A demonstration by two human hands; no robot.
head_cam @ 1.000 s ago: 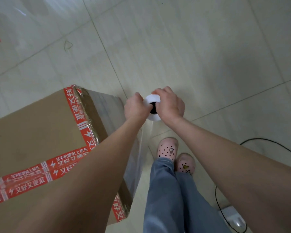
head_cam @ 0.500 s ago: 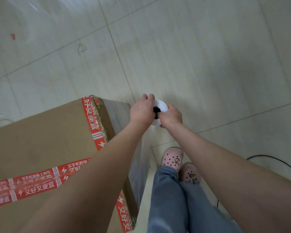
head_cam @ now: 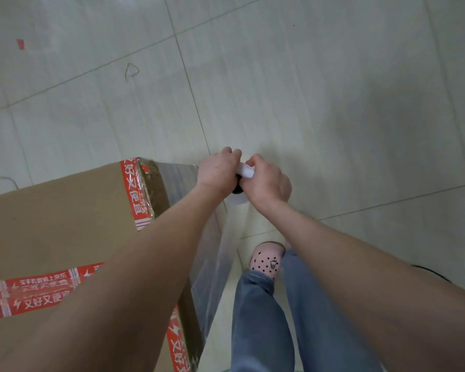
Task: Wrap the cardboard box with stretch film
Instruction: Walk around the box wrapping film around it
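Note:
A large cardboard box point(head_cam: 59, 226) with red printed tape fills the lower left. Clear stretch film point(head_cam: 212, 261) covers its right side wall and runs up to a white film roll point(head_cam: 246, 171) held upright just past the box's far right corner. My left hand point(head_cam: 218, 170) grips the roll's top from the left. My right hand point(head_cam: 266, 179) grips it from the right. The two hands hide most of the roll; only a white sliver and a dark core spot show.
Pale tiled floor point(head_cam: 333, 103) stretches ahead and to the right. My legs in blue jeans point(head_cam: 261, 318) and a pink clog point(head_cam: 266, 260) stand close beside the box. A black cable point(head_cam: 430, 271) lies on the floor at the right.
Both hands with the roll have moved forward along the box's right side toward its far corner, drawing more film along the wall. My feet have stepped forward too.

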